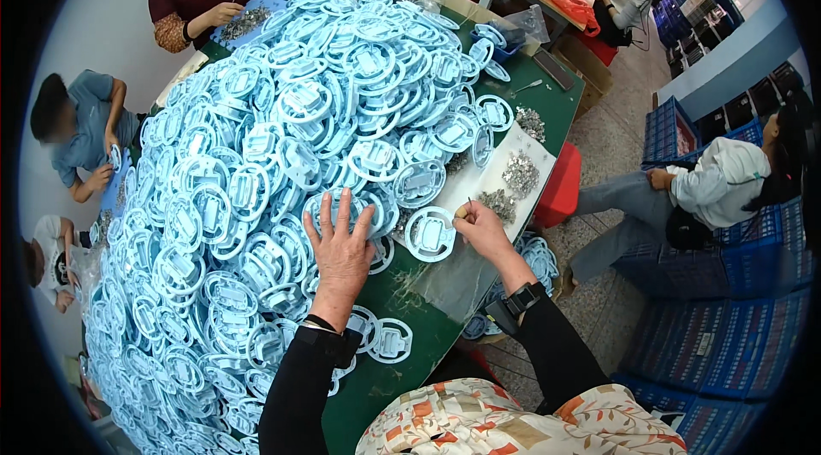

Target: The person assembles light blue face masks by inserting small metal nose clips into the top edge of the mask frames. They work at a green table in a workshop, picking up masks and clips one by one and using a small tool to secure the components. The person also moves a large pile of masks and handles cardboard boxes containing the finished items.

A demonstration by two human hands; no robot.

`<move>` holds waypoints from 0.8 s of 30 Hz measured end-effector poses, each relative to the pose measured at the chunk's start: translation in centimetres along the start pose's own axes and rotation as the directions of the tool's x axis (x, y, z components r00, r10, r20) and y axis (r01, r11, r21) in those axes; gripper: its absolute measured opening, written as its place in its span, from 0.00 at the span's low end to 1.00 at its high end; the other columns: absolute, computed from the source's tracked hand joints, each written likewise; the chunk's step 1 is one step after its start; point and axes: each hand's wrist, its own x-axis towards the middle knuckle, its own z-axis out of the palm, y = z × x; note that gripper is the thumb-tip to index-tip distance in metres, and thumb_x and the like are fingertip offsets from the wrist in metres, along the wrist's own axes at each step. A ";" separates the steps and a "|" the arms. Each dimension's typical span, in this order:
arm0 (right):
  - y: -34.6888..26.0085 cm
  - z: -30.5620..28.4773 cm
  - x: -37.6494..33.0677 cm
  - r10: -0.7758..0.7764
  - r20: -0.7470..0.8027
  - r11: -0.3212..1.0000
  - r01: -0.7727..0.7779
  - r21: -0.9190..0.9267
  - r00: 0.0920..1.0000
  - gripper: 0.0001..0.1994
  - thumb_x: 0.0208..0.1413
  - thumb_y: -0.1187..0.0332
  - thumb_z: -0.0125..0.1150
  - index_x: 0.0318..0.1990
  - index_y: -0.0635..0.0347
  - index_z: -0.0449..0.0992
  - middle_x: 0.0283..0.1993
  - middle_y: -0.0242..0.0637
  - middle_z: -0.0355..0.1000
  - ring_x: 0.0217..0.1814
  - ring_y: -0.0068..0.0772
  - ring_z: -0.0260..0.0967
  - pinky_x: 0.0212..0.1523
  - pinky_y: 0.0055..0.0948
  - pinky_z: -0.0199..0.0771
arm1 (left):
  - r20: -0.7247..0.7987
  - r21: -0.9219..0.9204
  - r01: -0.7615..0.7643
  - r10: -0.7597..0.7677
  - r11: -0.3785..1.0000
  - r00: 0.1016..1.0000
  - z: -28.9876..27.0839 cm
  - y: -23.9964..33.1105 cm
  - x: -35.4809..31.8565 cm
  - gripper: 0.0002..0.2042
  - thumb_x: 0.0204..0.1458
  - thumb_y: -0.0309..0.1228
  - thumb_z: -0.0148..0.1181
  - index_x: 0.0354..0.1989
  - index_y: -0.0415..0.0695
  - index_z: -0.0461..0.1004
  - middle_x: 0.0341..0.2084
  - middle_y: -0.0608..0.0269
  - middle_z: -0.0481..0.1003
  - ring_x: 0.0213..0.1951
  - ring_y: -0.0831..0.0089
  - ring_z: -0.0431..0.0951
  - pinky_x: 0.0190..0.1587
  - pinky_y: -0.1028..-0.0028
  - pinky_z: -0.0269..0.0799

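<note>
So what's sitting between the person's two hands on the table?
In the head view, one pale blue plastic ring lies between the left hand and the right hand, on a clear plastic sheet over the green table.

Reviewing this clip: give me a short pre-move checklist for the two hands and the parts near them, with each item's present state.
1. Left hand rests flat on the pile of blue rings: ok.
2. Right hand pinches something small at the fingertips: ok; what it is, cannot tell.
3. Single ring lies flat on the white sheet beside the right hand: ok.
4. Metal bits lie heaped on the sheet within reach: ok.
5. Pile sits stable on the green table: cannot tell.
</note>
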 end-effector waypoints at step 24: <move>-3.5 -0.4 2.1 -0.181 -0.047 0.813 0.123 -0.570 0.982 0.40 0.49 0.54 0.75 0.66 0.58 0.61 0.56 0.52 0.66 0.57 0.53 0.71 0.56 0.44 0.73 | -0.134 0.150 0.511 -0.495 0.846 0.858 -9.6 -10.5 1.6 0.37 0.43 0.36 0.74 0.66 0.52 0.67 0.60 0.59 0.71 0.65 0.56 0.65 0.68 0.45 0.50</move>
